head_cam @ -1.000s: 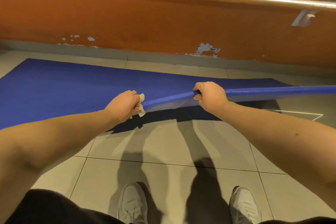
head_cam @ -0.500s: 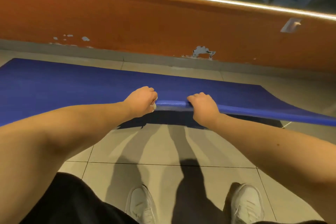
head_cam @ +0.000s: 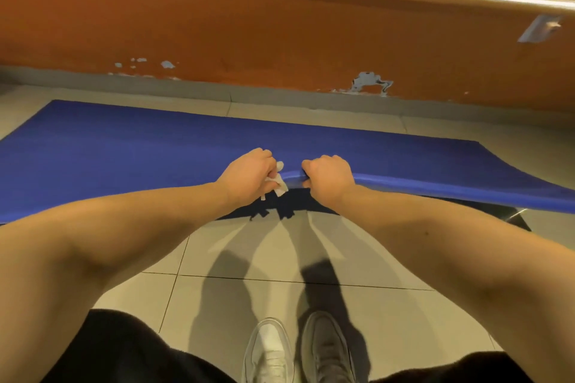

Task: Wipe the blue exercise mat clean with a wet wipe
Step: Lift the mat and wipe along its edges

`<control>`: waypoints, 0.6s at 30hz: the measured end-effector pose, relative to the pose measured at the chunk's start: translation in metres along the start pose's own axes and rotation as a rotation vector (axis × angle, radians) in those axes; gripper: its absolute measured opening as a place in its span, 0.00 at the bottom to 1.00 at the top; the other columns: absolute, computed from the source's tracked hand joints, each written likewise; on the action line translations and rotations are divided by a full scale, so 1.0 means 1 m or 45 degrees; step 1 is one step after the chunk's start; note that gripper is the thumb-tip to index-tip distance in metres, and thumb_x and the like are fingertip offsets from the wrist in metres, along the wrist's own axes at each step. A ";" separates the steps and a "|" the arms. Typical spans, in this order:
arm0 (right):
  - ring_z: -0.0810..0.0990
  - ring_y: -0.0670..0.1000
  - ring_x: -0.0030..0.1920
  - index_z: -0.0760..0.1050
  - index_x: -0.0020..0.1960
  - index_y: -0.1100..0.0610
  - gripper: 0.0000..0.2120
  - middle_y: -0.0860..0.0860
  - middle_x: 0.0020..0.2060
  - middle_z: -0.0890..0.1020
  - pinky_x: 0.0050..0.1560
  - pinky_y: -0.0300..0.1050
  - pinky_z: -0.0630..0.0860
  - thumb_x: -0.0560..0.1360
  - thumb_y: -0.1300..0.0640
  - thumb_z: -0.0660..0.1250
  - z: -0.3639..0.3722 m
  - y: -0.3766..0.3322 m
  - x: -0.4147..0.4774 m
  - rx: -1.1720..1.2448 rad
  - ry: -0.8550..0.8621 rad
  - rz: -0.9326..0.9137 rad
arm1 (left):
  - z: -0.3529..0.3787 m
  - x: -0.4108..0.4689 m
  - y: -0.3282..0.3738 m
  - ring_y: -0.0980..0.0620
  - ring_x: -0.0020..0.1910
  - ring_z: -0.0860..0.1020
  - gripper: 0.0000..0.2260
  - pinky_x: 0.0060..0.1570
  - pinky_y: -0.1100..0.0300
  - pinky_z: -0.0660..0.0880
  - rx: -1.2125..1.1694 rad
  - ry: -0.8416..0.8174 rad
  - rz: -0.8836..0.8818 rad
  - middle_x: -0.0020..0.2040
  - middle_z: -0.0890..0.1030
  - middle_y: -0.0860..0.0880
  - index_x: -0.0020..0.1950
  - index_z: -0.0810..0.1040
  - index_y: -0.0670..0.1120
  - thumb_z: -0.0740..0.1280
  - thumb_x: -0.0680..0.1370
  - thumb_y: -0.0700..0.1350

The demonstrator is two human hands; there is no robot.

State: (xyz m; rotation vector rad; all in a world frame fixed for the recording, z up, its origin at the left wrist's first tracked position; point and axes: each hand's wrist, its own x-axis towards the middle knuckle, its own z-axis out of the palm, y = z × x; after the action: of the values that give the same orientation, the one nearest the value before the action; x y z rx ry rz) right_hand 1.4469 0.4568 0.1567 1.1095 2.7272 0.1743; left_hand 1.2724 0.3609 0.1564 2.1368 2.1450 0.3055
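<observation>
Lower now, near edge of the long blue foam exercise mat [head_cam: 149,146] on the tiled floor [head_cam: 389,314], right hand [head_cam: 329,179] curled round that edge, left hand [head_cam: 249,176] beside it clutching a crumpled white wet wipe [head_cam: 279,185].

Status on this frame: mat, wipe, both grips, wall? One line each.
blue mat: unrolled on the tiled floor, near edge lifted at the middle and right.
wet wipe: crumpled, held at the mat's near edge.
left grip: curled round the wipe.
right grip: curled round the mat's raised edge.
wall: orange paint chipped in patches near the base.
</observation>
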 end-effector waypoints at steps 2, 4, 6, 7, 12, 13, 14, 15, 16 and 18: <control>0.74 0.54 0.42 0.72 0.56 0.53 0.05 0.50 0.42 0.77 0.45 0.46 0.66 0.82 0.53 0.64 0.001 0.002 0.003 -0.009 0.015 -0.040 | -0.002 -0.012 -0.014 0.52 0.44 0.73 0.10 0.43 0.57 0.74 0.048 -0.042 -0.038 0.45 0.75 0.51 0.45 0.80 0.46 0.68 0.80 0.52; 0.75 0.54 0.42 0.74 0.56 0.52 0.04 0.50 0.42 0.79 0.46 0.46 0.66 0.82 0.54 0.64 0.001 0.004 0.006 -0.005 0.004 -0.066 | -0.004 -0.024 -0.029 0.53 0.44 0.73 0.09 0.45 0.56 0.76 0.101 -0.093 -0.098 0.46 0.75 0.51 0.46 0.82 0.47 0.68 0.80 0.51; 0.77 0.54 0.43 0.74 0.56 0.53 0.04 0.51 0.44 0.81 0.46 0.46 0.67 0.82 0.55 0.64 0.003 0.002 0.009 0.013 0.012 -0.064 | -0.007 -0.032 -0.040 0.53 0.44 0.74 0.09 0.47 0.55 0.77 0.123 -0.118 -0.148 0.47 0.76 0.51 0.47 0.82 0.47 0.69 0.80 0.51; 0.77 0.54 0.43 0.75 0.56 0.53 0.04 0.51 0.44 0.82 0.47 0.45 0.67 0.82 0.55 0.64 0.003 0.001 0.010 0.028 0.007 -0.061 | -0.009 -0.032 -0.040 0.53 0.45 0.73 0.09 0.47 0.55 0.77 0.124 -0.124 -0.140 0.47 0.76 0.50 0.47 0.82 0.47 0.69 0.80 0.52; 0.75 0.54 0.43 0.72 0.52 0.52 0.02 0.50 0.45 0.81 0.47 0.46 0.66 0.81 0.55 0.65 0.000 -0.001 0.011 0.043 0.034 -0.058 | -0.010 0.001 0.010 0.50 0.45 0.74 0.11 0.46 0.53 0.75 0.018 -0.091 -0.016 0.48 0.75 0.49 0.46 0.81 0.44 0.68 0.80 0.52; 0.75 0.54 0.43 0.72 0.51 0.52 0.03 0.50 0.44 0.80 0.47 0.46 0.66 0.81 0.55 0.65 -0.001 0.000 0.011 0.056 0.027 -0.046 | -0.008 0.008 0.020 0.50 0.46 0.73 0.10 0.46 0.54 0.74 0.073 -0.095 0.001 0.49 0.75 0.49 0.46 0.81 0.45 0.67 0.80 0.51; 0.75 0.54 0.43 0.72 0.51 0.52 0.03 0.50 0.45 0.81 0.47 0.46 0.67 0.81 0.54 0.65 -0.001 0.000 0.009 0.068 0.019 -0.037 | -0.006 0.011 0.026 0.50 0.46 0.73 0.10 0.46 0.56 0.73 0.129 -0.095 0.006 0.49 0.75 0.49 0.48 0.80 0.46 0.66 0.81 0.51; 0.76 0.54 0.43 0.73 0.53 0.53 0.03 0.51 0.45 0.81 0.48 0.46 0.68 0.81 0.54 0.65 0.000 0.001 0.009 0.074 0.018 -0.037 | -0.005 0.011 0.026 0.51 0.46 0.72 0.09 0.46 0.56 0.73 0.155 -0.095 -0.004 0.50 0.75 0.49 0.49 0.79 0.46 0.66 0.81 0.50; 0.77 0.54 0.43 0.74 0.54 0.52 0.03 0.51 0.45 0.82 0.48 0.46 0.69 0.81 0.54 0.65 0.001 0.002 0.008 0.083 0.022 -0.040 | -0.006 0.007 0.023 0.51 0.46 0.72 0.08 0.46 0.55 0.74 0.157 -0.107 -0.018 0.50 0.74 0.49 0.49 0.79 0.46 0.66 0.81 0.50; 0.76 0.54 0.42 0.75 0.54 0.52 0.03 0.51 0.45 0.82 0.47 0.45 0.68 0.81 0.54 0.65 0.003 0.006 0.007 0.094 0.029 -0.063 | -0.008 -0.006 0.007 0.50 0.44 0.73 0.08 0.47 0.52 0.76 0.139 -0.121 -0.062 0.49 0.74 0.48 0.48 0.79 0.45 0.66 0.81 0.49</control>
State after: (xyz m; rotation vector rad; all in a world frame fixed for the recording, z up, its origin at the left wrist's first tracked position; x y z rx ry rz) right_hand 1.4470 0.4658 0.1538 1.0635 2.7989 0.0797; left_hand 1.2780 0.3542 0.1653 2.1046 2.2033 0.0831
